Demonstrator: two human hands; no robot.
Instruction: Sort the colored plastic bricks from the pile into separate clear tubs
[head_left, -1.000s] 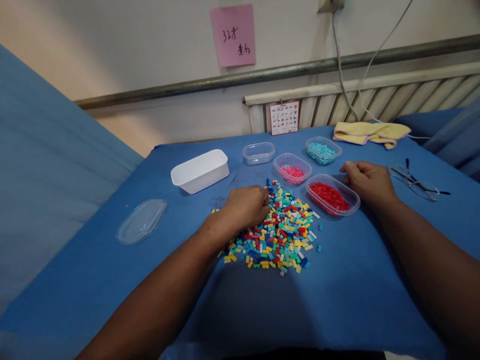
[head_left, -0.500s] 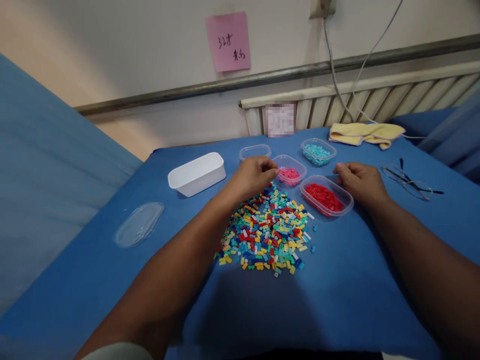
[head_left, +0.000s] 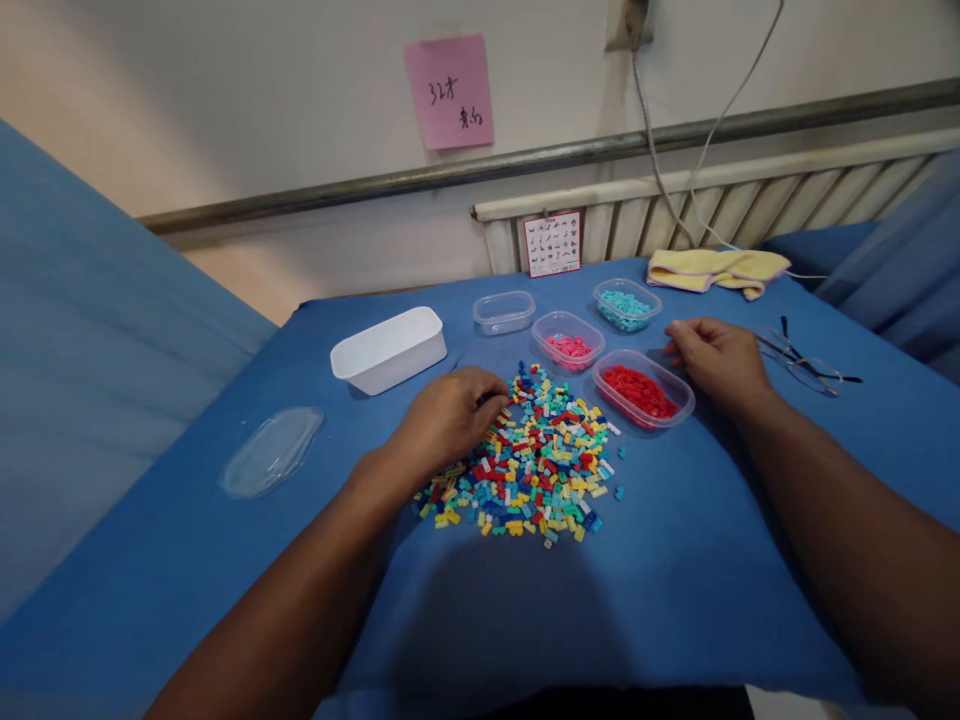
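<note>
While three plastic tubs (head_left: 685, 410) toward one o'clock hold single-colour bricks (head_left: 639, 390), a big mixed heap (head_left: 538, 460) lies under our left hand (head_left: 451, 412); it and our right hand (head_left: 718, 362), at two, curl, grips unreadable.

Left hand (head_left: 454, 412) palm down, fingers bent; right hand (head_left: 718, 362) loosely curled; both forearms angled inward.
</note>
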